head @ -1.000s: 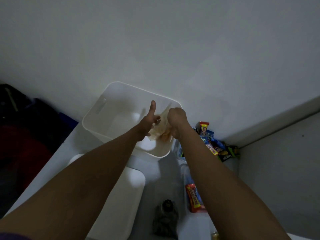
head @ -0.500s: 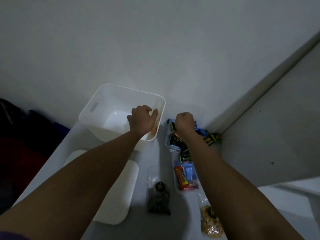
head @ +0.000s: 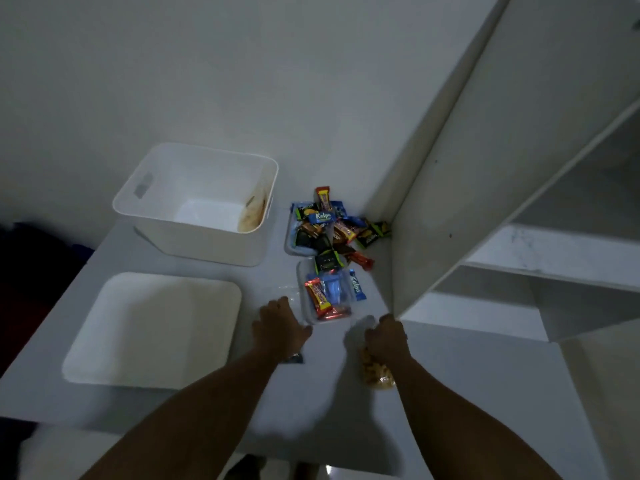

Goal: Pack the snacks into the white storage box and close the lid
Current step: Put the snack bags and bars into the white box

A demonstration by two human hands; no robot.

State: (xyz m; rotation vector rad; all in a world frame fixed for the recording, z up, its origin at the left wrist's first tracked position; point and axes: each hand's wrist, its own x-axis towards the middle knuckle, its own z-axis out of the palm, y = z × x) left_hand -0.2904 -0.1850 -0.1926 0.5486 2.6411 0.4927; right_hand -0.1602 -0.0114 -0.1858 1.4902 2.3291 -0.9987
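Observation:
The white storage box [head: 145,206] stands open at the back of the white table, with one clear bag of pale snacks [head: 252,216] leaning against its inner right wall. Its flat white lid [head: 152,327] lies in front of it. My left hand [head: 278,329] rests over a dark snack bag [head: 293,358] that is almost wholly hidden. My right hand [head: 386,337] closes on the top of a clear bag of nuts [head: 375,374]. Beyond the hands lie a clear bag of bars [head: 327,296] and a pile of wrapped bars [head: 332,226].
A white shelf unit [head: 485,202] rises at the right, close to the snack pile. The white wall runs behind the box. Dark bags [head: 31,258] lie on the floor to the left of the table [head: 311,403].
Both hands have come back from the box to the table's front. The pale snack bag stays in the box. The left hand now covers the dark bag and the right hand grips the nut bag.

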